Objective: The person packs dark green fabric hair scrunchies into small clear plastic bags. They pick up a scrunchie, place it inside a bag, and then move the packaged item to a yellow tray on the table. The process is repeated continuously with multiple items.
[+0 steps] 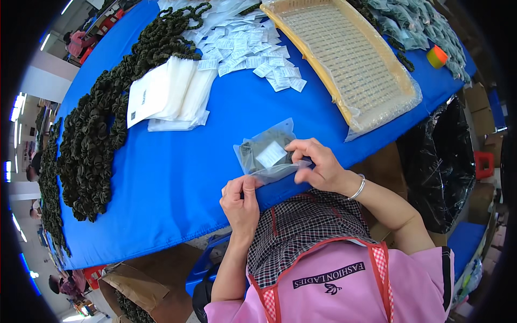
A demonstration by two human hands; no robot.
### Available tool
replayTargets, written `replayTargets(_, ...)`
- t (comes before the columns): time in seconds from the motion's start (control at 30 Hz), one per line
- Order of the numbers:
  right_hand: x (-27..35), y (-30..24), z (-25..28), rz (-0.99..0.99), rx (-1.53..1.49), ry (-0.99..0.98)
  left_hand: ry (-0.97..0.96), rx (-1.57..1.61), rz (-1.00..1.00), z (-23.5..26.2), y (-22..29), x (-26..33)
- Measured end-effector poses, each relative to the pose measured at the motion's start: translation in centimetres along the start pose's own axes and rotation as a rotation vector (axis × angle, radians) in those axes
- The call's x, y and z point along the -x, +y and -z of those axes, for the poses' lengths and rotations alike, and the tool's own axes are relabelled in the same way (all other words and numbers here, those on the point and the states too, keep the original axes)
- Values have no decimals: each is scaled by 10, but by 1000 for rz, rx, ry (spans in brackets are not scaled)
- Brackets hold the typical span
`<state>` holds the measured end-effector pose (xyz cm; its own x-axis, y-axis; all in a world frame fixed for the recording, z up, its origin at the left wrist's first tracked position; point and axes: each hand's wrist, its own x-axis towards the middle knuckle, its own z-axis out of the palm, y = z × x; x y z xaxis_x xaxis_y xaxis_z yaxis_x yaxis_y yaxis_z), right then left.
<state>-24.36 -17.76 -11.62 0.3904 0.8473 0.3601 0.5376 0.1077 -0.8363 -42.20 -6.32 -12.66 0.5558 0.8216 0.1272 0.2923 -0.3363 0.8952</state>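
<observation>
1. Plastic bag [249, 168], translucent, is at the near edge of the blue-covered bench [172, 183], between the two hands; a dark green fabric piece [247, 153] shows through it, with a white label [271, 155] at its middle.
2. Left hand [240, 203]: thumb and fingers pinched together on the bag's near-left corner.
3. Right hand [319, 164]: forefinger touching the bag's right side, thumb spread apart from it; whether it grips, I cannot tell.
4. Dark green gathered fabric loops [91, 148] are heaped along the left side.
5. Beyond the bag lie a stack of whitish bags [167, 97] and scattered white labels [250, 51].
6. Farther right: a yellow tray [308, 56] lined with bubble wrap [361, 67], then an orange-and-yellow roll [437, 56] beside many filled bags [417, 24].
</observation>
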Motion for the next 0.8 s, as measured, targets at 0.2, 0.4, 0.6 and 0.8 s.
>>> replayTargets(0.2, -3, -9, 0, -261, -64, -36, 54, -15, 64, -5, 7, -3)
replayTargets(0.4, -3, -9, -20, -200, 420, 289, 107, -181, 124, -11, 18, -5)
replayTargets(0.6, 5, -5, -26, -134, 811, 296, 112, -400, 76, -17, 20, -10)
replayTargets(0.8, 0, -31, -15, -344, 409, 368, 174, -478, -26, -20, 16, -5)
